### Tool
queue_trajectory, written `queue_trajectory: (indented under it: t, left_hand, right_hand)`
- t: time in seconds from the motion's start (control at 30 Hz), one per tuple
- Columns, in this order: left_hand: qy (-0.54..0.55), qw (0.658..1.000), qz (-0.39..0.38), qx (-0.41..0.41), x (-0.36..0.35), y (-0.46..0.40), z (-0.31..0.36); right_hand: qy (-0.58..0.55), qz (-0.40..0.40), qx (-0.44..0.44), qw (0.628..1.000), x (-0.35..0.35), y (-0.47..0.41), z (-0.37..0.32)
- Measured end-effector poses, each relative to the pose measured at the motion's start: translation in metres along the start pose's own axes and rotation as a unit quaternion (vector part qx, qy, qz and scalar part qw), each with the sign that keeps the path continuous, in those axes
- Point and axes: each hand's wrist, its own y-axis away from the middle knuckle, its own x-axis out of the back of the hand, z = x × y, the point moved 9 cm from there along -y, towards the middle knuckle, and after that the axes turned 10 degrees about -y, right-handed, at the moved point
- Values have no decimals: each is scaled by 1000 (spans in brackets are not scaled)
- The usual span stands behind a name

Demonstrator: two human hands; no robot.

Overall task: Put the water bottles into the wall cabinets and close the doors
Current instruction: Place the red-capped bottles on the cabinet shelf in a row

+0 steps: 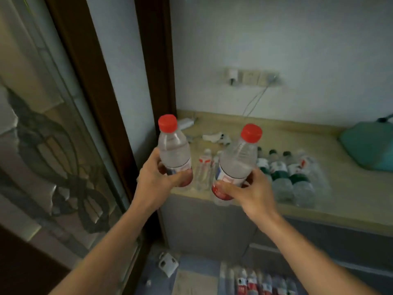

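Note:
My left hand [156, 177] grips the lower part of a clear water bottle [173, 149] with a red cap, held upright above the counter's left end. My right hand [248, 191] grips a second red-capped bottle [238, 160], tilted slightly to the right. Several more bottles [285, 175] with green and red labels lie on the beige counter [350, 188] behind my hands. An open cabinet door [63, 128] with patterned glass and a dark wood frame stands at the left.
A teal object [370, 145] sits at the counter's right end. Wall sockets [248, 76] with a cable hang above the counter. White small items [214, 137] lie near the back. More bottles [263, 282] and a white object [168, 264] lie on the floor below.

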Motion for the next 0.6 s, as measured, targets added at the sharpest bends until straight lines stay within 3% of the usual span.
queue_trajectory:
  t: [0.27, 0.6]
  left_hand:
    - [35, 992, 56, -107, 29, -95, 163]
    - [60, 970, 116, -205, 36, -239, 295]
  right_hand:
    - [3, 63, 124, 990, 26, -72, -182]
    - [-14, 69, 246, 967, 53, -230, -319]
